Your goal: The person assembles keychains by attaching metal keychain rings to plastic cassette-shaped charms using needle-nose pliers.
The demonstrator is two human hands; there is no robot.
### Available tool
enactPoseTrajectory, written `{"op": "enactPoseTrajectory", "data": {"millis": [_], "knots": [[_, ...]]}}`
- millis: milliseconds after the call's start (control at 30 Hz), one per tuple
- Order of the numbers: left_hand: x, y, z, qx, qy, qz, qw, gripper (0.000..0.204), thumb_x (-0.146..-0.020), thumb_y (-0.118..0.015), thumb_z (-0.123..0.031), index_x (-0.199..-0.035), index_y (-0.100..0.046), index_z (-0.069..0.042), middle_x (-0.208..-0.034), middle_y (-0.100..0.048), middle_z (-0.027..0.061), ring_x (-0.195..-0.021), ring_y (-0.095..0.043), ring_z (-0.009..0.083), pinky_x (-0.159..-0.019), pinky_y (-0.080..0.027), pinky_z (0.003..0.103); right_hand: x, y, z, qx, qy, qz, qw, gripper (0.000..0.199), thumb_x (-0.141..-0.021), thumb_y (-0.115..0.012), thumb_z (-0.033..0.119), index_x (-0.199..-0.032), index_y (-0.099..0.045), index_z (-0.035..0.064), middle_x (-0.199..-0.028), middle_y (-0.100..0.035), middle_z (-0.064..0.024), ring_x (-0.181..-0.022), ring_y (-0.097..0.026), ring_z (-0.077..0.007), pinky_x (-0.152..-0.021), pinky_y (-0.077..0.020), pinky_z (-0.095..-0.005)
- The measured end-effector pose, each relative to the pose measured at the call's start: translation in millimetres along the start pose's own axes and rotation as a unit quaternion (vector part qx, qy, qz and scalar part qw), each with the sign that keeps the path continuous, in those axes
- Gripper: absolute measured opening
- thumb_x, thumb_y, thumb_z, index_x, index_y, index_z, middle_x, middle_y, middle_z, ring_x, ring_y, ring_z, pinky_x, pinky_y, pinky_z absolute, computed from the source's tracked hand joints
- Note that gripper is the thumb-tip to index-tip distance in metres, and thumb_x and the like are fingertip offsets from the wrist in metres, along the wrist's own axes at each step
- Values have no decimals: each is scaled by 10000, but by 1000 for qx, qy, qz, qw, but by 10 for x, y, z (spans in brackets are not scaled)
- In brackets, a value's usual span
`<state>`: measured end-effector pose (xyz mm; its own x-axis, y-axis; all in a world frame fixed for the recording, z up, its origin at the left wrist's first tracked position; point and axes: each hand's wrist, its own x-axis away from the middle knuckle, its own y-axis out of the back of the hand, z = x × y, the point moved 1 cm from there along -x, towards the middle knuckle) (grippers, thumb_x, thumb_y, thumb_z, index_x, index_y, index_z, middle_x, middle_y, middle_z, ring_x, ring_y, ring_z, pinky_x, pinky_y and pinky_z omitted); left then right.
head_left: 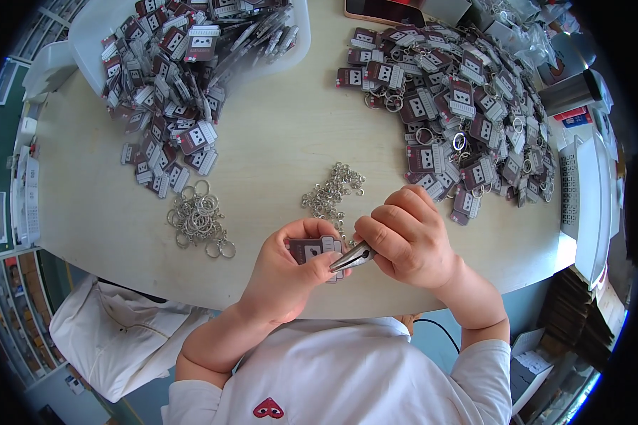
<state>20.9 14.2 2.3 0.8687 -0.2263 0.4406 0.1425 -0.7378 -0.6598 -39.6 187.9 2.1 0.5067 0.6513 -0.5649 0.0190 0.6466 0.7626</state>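
Between the thumb and fingers of my left hand [290, 265] is a flat dark keychain charm [306, 249] with a pale printed end. My right hand [411, 241] grips a pair of pliers [354, 258], its metal jaws pointing left and meeting the charm's edge by my left thumb. Whatever sits in the jaw tips is too small to make out. Just beyond my hands lies a scatter of small metal connector rings [329, 195]. To the left is a heap of split key rings [197, 216].
A white bin [301, 42] at the far left spills loose charms [159, 106] onto the table. On the right is a big pile of charms with rings [468, 113]. A phone [386, 10] lies at the back, a metal cup [574, 92] and laptop [581, 191] at the right edge.
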Motion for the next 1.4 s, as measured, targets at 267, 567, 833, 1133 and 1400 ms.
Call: {"op": "enactPoseTrajectory", "data": {"millis": [267,567,833,1133,1400], "knots": [[-25,61,-26,-26,10,9,1000,231,-784,-642,-17,-985,-530,6,-865,-608,74,-706,-607,131,-656,-513,253,29,-34,-14,-54,-33,47,997,283,-512,-620,9,-784,-582,78,-643,-500,-6,-594,-465,-204,-568,-388,-318],[130,545,-452,-722,-326,-181,583,222,-721,-704,-134,-907,-631,-39,-935,-595,115,-896,-536,247,-767,-433,341,223,561,-689,74,-262,-138,952,180,-715,-578,-8,-895,-578,-4,-728,-567,-91,-654,-553,-175,-561,-421,-277],[81,919,-785,-809,-249,-198,494,227,-709,-702,-112,-902,-614,-29,-927,-583,93,-911,-508,284,-790,-422,368,389,855,-1107,175,-378,-217,883,156,-863,-597,140,-983,-618,43,-780,-641,-53,-679,-568,-88,-633,-460,-236],[52,854,-621,-528,-195,-232,793,119,-803,-642,-65,-847,-535,-34,-805,-633,75,-658,-568,131,-574,-431,240,67,196,-416,-143,-327,112,927,148,-727,-655,-1,-858,-588,-15,-758,-578,-106,-670,-557,-211,-596,-447,-303],[-142,399,-210,-135,-64,-89,985,117,-881,-565,-99,-937,-465,-74,-918,-638,143,-770,-633,166,-658,-512,238,74,-207,-323,-24,-187,140,972,209,-687,-643,42,-892,-605,43,-824,-574,-79,-796,-546,-268,-742,-435,-362]]}}
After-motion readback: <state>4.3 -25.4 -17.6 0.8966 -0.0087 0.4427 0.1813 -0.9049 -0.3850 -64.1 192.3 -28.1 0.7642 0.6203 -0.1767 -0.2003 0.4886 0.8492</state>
